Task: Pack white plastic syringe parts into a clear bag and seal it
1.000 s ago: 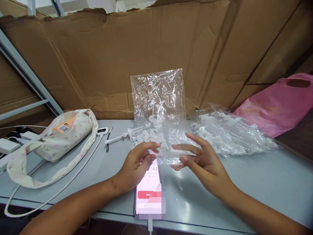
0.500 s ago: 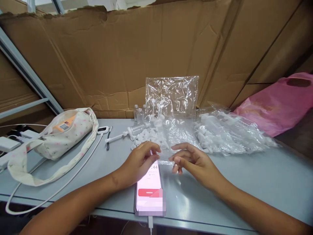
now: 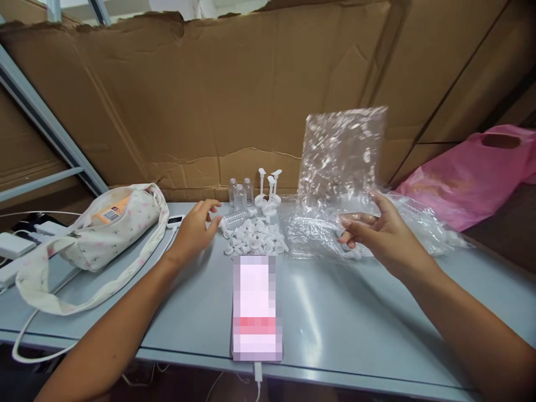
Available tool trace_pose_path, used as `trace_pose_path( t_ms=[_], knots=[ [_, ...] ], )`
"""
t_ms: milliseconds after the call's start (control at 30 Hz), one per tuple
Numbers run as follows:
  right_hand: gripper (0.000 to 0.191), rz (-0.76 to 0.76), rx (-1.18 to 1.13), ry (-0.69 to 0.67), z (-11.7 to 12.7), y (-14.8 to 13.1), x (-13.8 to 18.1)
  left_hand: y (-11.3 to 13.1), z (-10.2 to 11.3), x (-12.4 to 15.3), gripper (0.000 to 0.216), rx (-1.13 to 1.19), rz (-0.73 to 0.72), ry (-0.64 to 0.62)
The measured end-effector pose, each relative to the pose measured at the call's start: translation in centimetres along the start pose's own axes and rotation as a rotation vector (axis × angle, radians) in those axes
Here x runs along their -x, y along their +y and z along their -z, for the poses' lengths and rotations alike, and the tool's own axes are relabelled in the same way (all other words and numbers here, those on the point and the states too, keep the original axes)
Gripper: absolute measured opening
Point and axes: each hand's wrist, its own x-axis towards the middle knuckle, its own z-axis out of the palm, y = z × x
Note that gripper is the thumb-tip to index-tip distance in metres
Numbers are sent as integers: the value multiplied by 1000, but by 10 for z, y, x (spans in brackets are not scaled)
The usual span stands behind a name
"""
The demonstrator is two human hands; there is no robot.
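Note:
My right hand (image 3: 377,233) holds a crumpled clear plastic bag (image 3: 341,159) upright by its lower edge, above the right of the grey table (image 3: 377,329). My left hand (image 3: 193,229) is at the pump end of a small clear bottle (image 3: 238,218) that lies on its side; its fingertips touch the neck, and I cannot tell whether they grip it. Just right of that hand lies a pile of small white caps (image 3: 256,240). Behind the pile stand small clear bottles (image 3: 239,192) and white pump heads (image 3: 268,187).
A phone (image 3: 257,307) with a lit screen lies at the table's front edge, on a cable. A flowered fabric pouch (image 3: 104,229) and white cable lie at left. A clear bag of white parts (image 3: 422,226) and a pink plastic bag (image 3: 469,173) are at right. Cardboard walls the back.
My right hand lifted the clear bag from the middle and carried it to the right, uncovering the bottles and pumps. My left hand left the phone for the lying bottle.

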Motion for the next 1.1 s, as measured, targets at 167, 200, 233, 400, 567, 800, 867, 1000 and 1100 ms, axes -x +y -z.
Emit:
trace_pose_path(
  t_ms=[167, 200, 233, 400, 567, 800, 867, 1000, 1100],
  knots=[
    [97, 56, 209, -80, -7, -1, 4, -11, -12, 0, 48, -360, -81, -253],
    [89, 64, 283, -95, -7, -1, 4, -12, -14, 0, 50, -365, -70, -295],
    [78, 66, 366, -101, -7, -1, 3, -14, -16, -1, 51, -365, -62, -326],
    [41, 33, 676, -111, -8, -3, -1, -19, -20, -4, 47, -364, -53, -341],
    [39, -59, 801, -231, -10, -7, -6, -21, -23, -3, 44, -318, -64, -309],
    [39, 262, 1364, -158, -17, 4, -5, -14, -20, -1, 45, -268, -22, -306],
    [38, 428, 1581, -43, -22, 7, 0, -11, -16, -1, 44, -286, -17, -290],
    [35, 698, 1698, -12, -31, 9, 6, -6, -10, 0, 42, -268, 14, -236],
    [30, 766, 1594, -103, -34, 14, 5, -3, -8, 3, 42, -216, 15, -193]
  ],
)
